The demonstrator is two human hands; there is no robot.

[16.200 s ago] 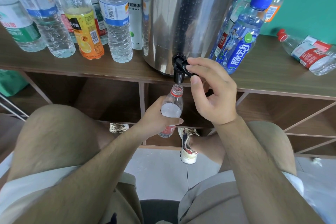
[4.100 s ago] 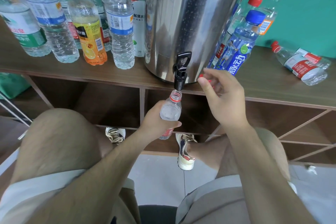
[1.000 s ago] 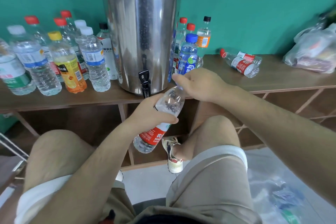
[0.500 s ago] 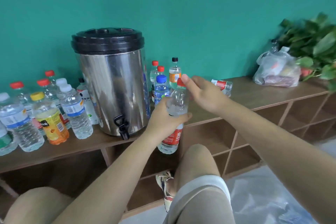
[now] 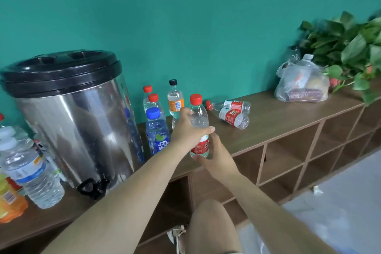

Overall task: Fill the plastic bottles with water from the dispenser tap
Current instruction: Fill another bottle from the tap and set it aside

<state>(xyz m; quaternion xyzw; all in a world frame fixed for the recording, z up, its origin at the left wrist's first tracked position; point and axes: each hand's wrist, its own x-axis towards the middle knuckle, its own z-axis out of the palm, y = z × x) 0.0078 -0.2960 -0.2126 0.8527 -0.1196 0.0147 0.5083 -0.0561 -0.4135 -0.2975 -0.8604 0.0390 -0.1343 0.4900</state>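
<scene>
A clear water bottle (image 5: 199, 118) with a red cap and red label stands upright over the wooden shelf top (image 5: 274, 117), to the right of the steel dispenser (image 5: 76, 121). My left hand (image 5: 186, 130) grips its upper body. My right hand (image 5: 216, 155) cups its lower part, fingers curled round the label and base. The dispenser's black tap (image 5: 92, 187) sticks out at the lower front, with nothing under it.
Capped bottles (image 5: 157, 130) stand between dispenser and held bottle. Two empty red-label bottles (image 5: 234, 117) lie on their sides further right. More bottles (image 5: 31, 173) crowd the left end. A plastic bag (image 5: 302, 84) and a leafy plant (image 5: 348, 47) occupy the far right.
The bottle has gone from under the tap, got its red cap, and moved right over the shelf top. My right hand dropped from the cap to the bottle's base.
</scene>
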